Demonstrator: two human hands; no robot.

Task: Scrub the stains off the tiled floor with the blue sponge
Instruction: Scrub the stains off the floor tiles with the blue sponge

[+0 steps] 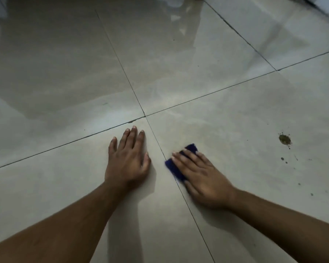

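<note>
My right hand lies flat on the blue sponge, fingers straight, pressing it onto the glossy beige tiled floor beside a grout line. Most of the sponge is hidden under the hand; its far and left edges stick out. My left hand rests palm down on the neighbouring tile, fingers spread, holding nothing. A greenish-brown stain with small splatter dots around and below it sits on the same tile as the sponge, well to the right of my right hand.
Dark grout lines cross at a tile corner just beyond my hands. A small dark smudge lies on the grout near that corner. The far floor is shiny and reflects light. A dark edge shows at the top right.
</note>
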